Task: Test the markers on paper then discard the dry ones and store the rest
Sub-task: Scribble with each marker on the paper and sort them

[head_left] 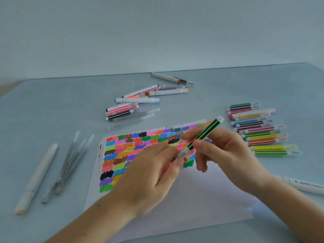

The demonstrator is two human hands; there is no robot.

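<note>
A dark green striped marker [204, 135] slants above the paper [184, 204], whose upper half is covered in coloured test patches. My right hand [226, 151] grips the marker's barrel between thumb and fingers. My left hand [150, 174] pinches the clear cap [183, 153] at the marker's lower end. Whether the cap is on or just off the tip is blurred.
A row of striped markers [261, 132] lies side by side at the right. A loose pile of markers [138, 100] sits behind the paper. At the left lie a white marker [36, 179] and several grey pens [70, 165]. Another white marker [305, 185] lies by my right wrist.
</note>
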